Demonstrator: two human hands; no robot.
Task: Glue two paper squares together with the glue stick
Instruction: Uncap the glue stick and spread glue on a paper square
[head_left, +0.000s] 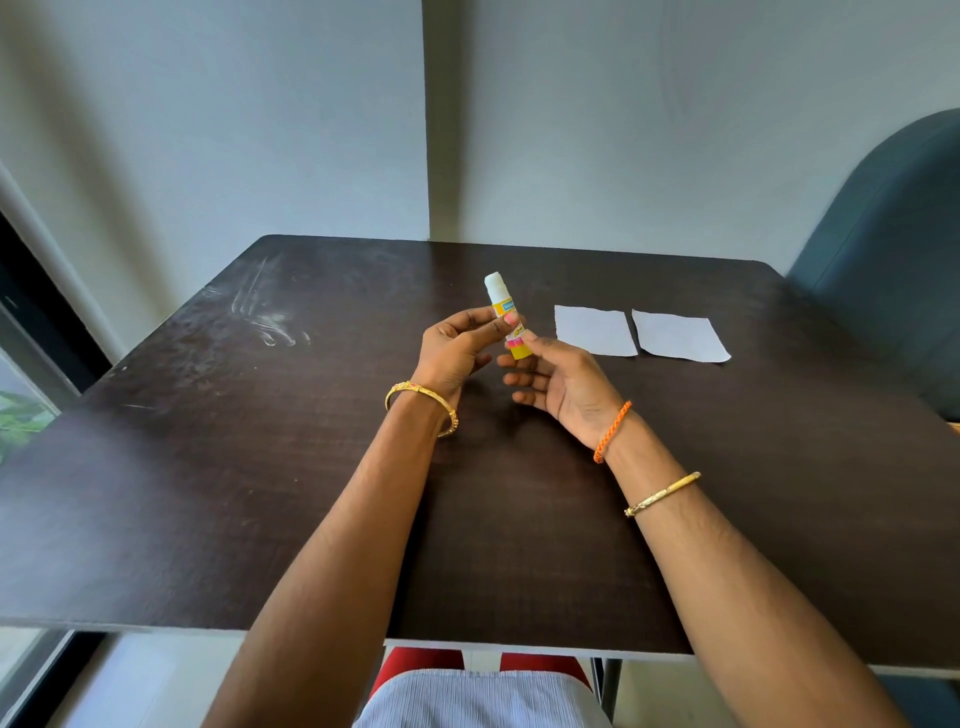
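Yellow glue stick (506, 317), white-capped, tilts upright between both hands.

We sit at a dark brown wooden table (208, 467) with rounded far corners and pale scuff marks (265, 317) near its far left. Behind it stands a plain pale grey wall (623, 130), split by a vertical corner edge (426, 119). At our right a teal padded chair back (893, 249) rises beside the table. At our left we see a dark window frame (31, 312) with green leaves (21, 415) outside, and soft daylight falls across the wall.
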